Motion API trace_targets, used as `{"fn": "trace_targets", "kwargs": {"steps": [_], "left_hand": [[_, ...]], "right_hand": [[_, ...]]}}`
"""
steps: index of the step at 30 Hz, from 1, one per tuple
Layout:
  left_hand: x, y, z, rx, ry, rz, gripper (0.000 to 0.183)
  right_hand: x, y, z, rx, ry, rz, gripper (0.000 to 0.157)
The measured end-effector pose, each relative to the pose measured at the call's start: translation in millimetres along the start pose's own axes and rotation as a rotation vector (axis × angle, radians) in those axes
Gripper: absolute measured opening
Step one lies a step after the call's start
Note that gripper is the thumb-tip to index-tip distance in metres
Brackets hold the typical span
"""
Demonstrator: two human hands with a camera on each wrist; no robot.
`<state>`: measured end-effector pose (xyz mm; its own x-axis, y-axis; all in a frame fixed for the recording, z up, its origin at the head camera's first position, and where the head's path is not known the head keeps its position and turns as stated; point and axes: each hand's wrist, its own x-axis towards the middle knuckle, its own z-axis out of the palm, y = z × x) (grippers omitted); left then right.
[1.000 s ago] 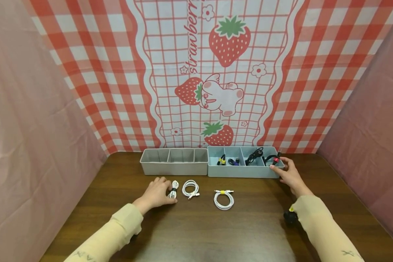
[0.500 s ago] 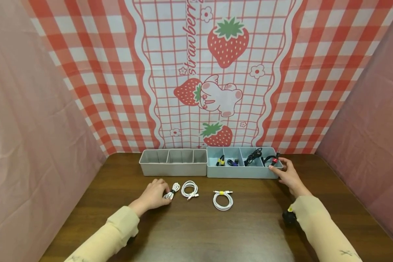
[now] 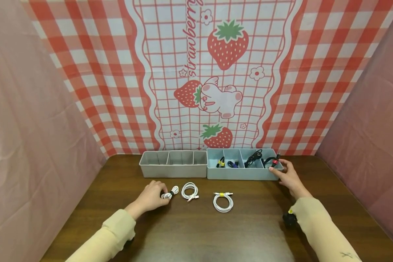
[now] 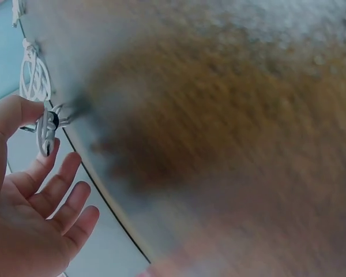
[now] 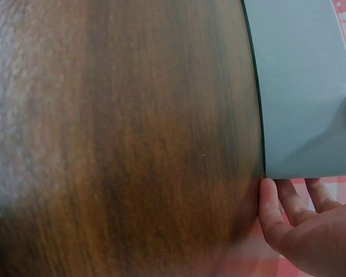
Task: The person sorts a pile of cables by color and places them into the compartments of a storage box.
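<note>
My left hand [image 3: 151, 196] pinches a coiled white cable [image 3: 170, 193] with a black tie between thumb and index finger. In the left wrist view the cable's black tie [image 4: 53, 120] shows by the thumb, and the other fingers spread away from it. My right hand [image 3: 291, 178] holds the right end of a light blue divided box [image 3: 242, 174]. Its thumb is at the front wall and its fingers lie along the end wall, as the right wrist view shows. A black cable with a red tie [image 3: 275, 162] sits in the box's rightmost compartment.
A second white cable coil [image 3: 189, 190] lies right of the left hand, and a third coil with a yellow tie [image 3: 223, 202] farther right. Behind them a grey divided box [image 3: 173, 171] adjoins the blue one. Black cables with yellow [image 3: 220, 162] and purple ties [image 3: 233, 164] sit in other blue compartments.
My left hand has shifted slightly left with the white cable, which has turned from nearly upright to slanting right. The right hand stays at the blue box's end.
</note>
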<state>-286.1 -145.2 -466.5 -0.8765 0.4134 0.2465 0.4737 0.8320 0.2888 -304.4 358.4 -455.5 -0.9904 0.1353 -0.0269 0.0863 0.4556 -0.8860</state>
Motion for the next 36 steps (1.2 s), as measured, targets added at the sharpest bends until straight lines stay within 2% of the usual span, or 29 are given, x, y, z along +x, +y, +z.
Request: {"fn": "trace_targets", "kwargs": {"steps": [10, 16, 23, 30, 36], "left_hand": [[0.8, 3.4, -8.2, -0.058, 0.03, -0.064, 0.017], [1.5, 3.3, -12.1, -0.08, 0.069, -0.065, 0.017], [2.5, 3.0, -15.2, -0.1, 0.087, -0.106, 0.02], [4.5, 3.2, -17.6, -0.102, 0.127, -0.101, 0.02], [6.0, 5.2, -20.0, -0.109, 0.144, -0.087, 0.018]], "right_hand": [[0, 1, -1.7, 0.032, -0.028, 0.013, 0.086], [3, 1, -1.6, 0.022, -0.013, 0.022, 0.086], [3, 0, -1.5, 0.028, -0.023, 0.016, 0.084], [3, 1, -1.8, 0.036, -0.031, -0.001, 0.085], [4, 4, -1.9, 0.029, -0.016, 0.022, 0.087]]}}
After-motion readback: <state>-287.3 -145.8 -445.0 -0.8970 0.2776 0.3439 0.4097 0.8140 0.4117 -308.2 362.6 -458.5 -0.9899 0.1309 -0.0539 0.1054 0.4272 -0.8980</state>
